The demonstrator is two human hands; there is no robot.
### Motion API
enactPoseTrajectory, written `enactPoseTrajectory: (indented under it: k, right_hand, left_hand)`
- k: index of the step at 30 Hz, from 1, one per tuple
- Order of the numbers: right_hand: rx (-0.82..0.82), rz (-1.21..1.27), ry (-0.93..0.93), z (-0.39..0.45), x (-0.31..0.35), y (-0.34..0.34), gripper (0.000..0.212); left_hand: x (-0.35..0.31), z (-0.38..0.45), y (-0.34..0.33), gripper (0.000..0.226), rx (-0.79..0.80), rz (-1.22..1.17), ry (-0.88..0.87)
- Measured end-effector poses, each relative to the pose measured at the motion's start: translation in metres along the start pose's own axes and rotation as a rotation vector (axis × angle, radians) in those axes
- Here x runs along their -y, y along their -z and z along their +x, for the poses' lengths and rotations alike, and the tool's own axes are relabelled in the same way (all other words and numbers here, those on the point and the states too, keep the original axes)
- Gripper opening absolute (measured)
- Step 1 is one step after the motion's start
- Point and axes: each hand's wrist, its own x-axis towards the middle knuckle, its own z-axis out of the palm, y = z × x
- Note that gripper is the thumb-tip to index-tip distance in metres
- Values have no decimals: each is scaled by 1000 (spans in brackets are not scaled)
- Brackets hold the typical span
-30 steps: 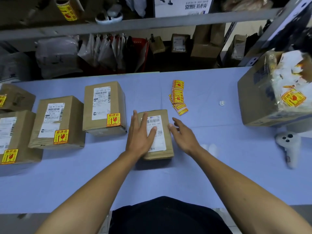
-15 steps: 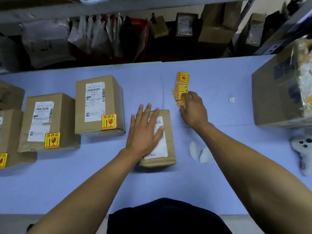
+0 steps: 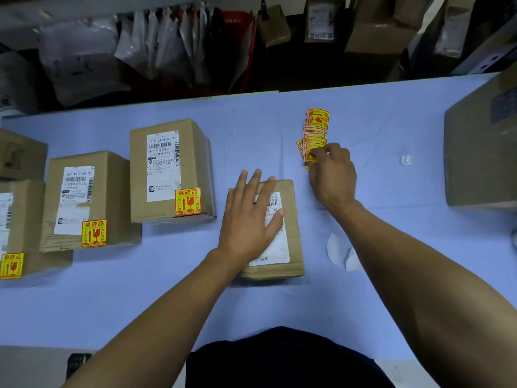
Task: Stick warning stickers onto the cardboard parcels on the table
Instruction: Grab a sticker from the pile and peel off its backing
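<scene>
A small flat cardboard parcel (image 3: 291,233) with a white shipping label lies in the middle of the blue table (image 3: 251,309). My left hand (image 3: 249,217) rests flat on it, fingers straight. Behind and to the right, my right hand (image 3: 331,175) pinches a yellow-and-red warning sticker at the near end of the sticker pile (image 3: 314,133). Three parcels to the left carry warning stickers: a tall one (image 3: 167,169), a middle one (image 3: 86,200) and one at the left edge (image 3: 16,228).
A large cardboard box (image 3: 481,152) stands at the right edge. White backing papers (image 3: 340,252) lie right of the small parcel, and a small white scrap (image 3: 405,160) lies farther back. Another plain box (image 3: 19,154) sits far left. Shelves with bags and boxes line the table's far side.
My right hand left the parcel's right side, reached back to the sticker pile and now pinches a sticker there. My left hand stays flat on the parcel. The view tilted down.
</scene>
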Motion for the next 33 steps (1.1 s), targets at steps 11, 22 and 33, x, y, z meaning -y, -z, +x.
enactPoseTrajectory:
  k: [11,22,33]
  right_hand:
    - [-180,303,-54,-23,21,25,17]
    - [168,1387,-547,-77,53,90,5]
    - [-98,293,202,-127,43,94,46]
  left_hand:
    - [-5,-2,9,66,56,-7,24]
    - [-43,-8,48,18,-260,-568,128]
    - [-48,-22,56,9,-153,-1102,516]
